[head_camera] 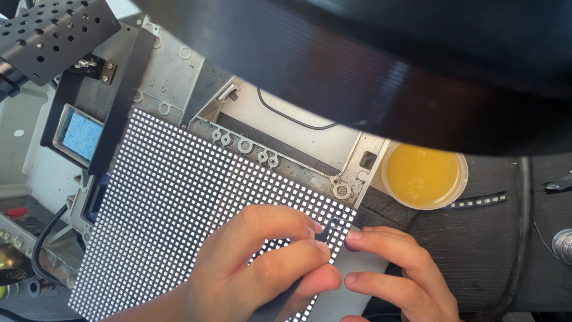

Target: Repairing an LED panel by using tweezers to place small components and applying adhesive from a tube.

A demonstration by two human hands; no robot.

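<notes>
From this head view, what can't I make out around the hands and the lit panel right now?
- Tip of the dark tool: hidden between the fingers of the left hand and right hand.
- Near corner of the lit dot panel: covered by both hands and cut off by the bottom edge.
- Top of the scene: blocked by a blurred dark object close to the camera.
- Amber contents of the round dish: unclear.

Dark workbench (476, 250) carries a grey metal frame (310, 143), lit LED grid panel (179, 203) on top, round tub of yellow flux (424, 176), solder spool (563, 244) at right edge.
</notes>
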